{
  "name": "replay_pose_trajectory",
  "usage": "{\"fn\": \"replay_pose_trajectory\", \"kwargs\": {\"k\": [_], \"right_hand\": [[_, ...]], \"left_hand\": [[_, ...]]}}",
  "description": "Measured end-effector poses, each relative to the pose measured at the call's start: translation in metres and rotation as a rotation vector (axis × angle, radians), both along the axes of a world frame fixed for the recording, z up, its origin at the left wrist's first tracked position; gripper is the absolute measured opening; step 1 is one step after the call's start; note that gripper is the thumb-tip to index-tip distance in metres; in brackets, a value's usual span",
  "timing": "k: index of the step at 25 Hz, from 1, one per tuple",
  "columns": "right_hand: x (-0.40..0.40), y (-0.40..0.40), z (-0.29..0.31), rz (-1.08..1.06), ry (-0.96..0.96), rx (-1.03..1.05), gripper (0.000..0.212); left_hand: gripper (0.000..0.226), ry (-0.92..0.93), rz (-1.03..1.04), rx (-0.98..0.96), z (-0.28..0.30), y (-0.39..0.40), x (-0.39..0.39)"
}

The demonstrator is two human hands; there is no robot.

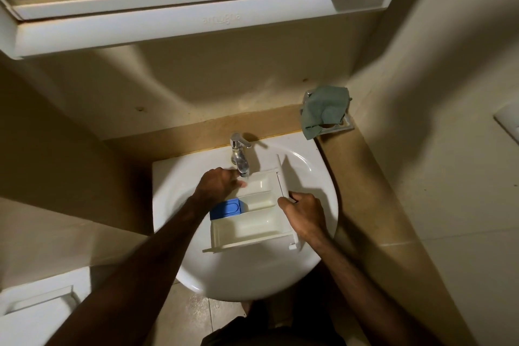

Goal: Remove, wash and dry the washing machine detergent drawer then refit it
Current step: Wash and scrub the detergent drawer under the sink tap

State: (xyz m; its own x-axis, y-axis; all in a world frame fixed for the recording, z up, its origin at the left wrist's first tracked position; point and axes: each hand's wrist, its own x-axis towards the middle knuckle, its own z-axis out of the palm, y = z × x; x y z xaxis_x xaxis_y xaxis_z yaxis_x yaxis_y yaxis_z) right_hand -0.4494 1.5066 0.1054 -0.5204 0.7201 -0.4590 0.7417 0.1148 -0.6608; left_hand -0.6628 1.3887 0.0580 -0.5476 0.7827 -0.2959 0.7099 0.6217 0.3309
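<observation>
Detergent drawer (252, 219): cream-white plastic, three open compartments side by side, lying flat across the bowl of the sink (174, 205) with its front panel toward the right. Blue insert (226, 208): seated at the left end of the middle compartment, partly covered by the left forearm. Tap (240, 159): chrome, single lever, mounted at the back rim of the sink, its spout directly above the far compartment of the drawer; whether water runs cannot be told for certain. Left hand (220, 184): placed at the far-left corner of the drawer, just under the spout, fingers (238, 184) together and reaching into the far compartment, touching its inner surface; whether they curl on anything cannot be told. Right hand (304, 215): at the right end of the drawer, fingers curled and clamped on the front panel, thumb on the near side. Green cloth (323, 109): crumpled, draped over a small wall-mounted soap dish (344, 123) in the back right corner, well apart from the drawer. Tabletop ledge (362, 205): tan, running beside the sink on the right. Mirror cabinet (168, 17): white-framed, fixed to the wall above the sink. Floor (191, 317): tiled, beneath the sink.
</observation>
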Motion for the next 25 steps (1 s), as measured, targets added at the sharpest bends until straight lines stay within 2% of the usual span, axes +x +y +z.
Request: {"fn": "replay_pose_trajectory", "kwargs": {"k": [4,7,9,11,14,16,18,22,24,25], "right_hand": [[0.003,-0.003,0.000,-0.026,-0.004,-0.021,0.023],[0.005,-0.006,-0.001,-0.010,0.011,-0.052,0.030],[0.006,-0.003,-0.002,-0.014,0.016,-0.041,0.036],[0.008,0.002,0.000,-0.014,0.008,-0.010,0.039],[0.007,0.006,0.004,-0.021,-0.003,0.012,0.038],[0.005,0.003,0.007,-0.022,-0.006,0.019,0.043],[0.004,0.001,0.008,-0.036,-0.005,0.005,0.045],[0.008,0.002,0.010,-0.039,-0.002,-0.007,0.034],[0.011,0.005,0.010,-0.035,-0.008,0.001,0.033],[0.012,0.008,0.011,-0.034,-0.012,0.007,0.035]], "left_hand": [[0.066,0.135,0.080,-0.082,0.004,0.007,0.009],[0.069,0.196,0.076,-0.085,0.003,0.009,0.011],[0.061,0.137,0.012,-0.064,-0.002,0.006,0.004],[0.042,-0.014,-0.024,-0.016,-0.009,-0.003,-0.011],[0.029,-0.130,0.027,0.091,-0.013,-0.016,-0.023],[0.035,-0.099,0.112,0.126,-0.014,-0.015,-0.016],[0.052,-0.013,0.198,0.126,-0.013,-0.009,-0.005],[0.084,0.142,0.290,-0.092,-0.003,-0.002,0.011],[0.080,0.130,0.249,-0.071,-0.004,-0.001,0.011],[0.071,0.058,0.209,-0.034,-0.007,-0.002,0.009]]}}
